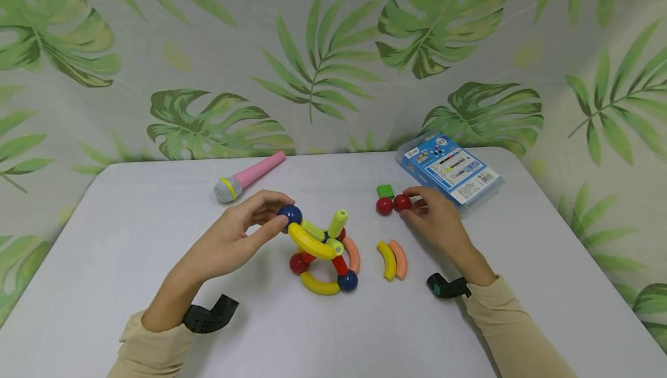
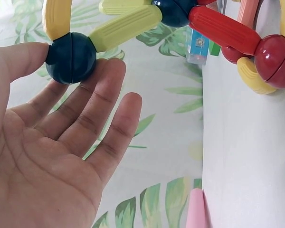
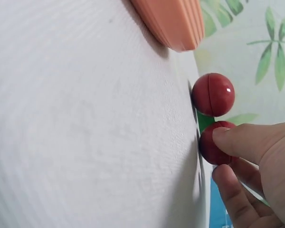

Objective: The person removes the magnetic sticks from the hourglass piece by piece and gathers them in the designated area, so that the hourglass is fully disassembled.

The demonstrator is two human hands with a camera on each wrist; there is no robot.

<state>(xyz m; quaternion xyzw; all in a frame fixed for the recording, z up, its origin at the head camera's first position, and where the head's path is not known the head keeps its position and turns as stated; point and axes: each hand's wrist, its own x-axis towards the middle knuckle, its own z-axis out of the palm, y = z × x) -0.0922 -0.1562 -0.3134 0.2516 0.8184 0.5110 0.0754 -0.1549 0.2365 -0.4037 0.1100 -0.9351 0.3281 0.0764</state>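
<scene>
My left hand point(image 1: 237, 233) pinches a dark blue ball point(image 2: 71, 58) between thumb and fingers. That ball joins a curved yellow stick point(image 1: 311, 243) and a lime stick point(image 2: 128, 28), part of a raised structure of balls and sticks. Lower in the structure are a red ball point(image 1: 299, 263), another blue ball point(image 1: 347, 281) and a curved salmon stick point(image 1: 353, 253). To the right, my right hand point(image 1: 436, 219) holds a red ball point(image 3: 214, 145) on the table between thumb and fingers. A second red ball point(image 1: 384, 206) sits just left of it, with a green block point(image 1: 385, 191) behind.
A loose curved yellow stick point(image 1: 387, 261) and a salmon one point(image 1: 399, 260) lie side by side between the structure and my right wrist. Behind my right hand is a blue box point(image 1: 450, 168). A pink toy microphone point(image 1: 255, 174) lies at the back left of the white table point(image 1: 130, 221).
</scene>
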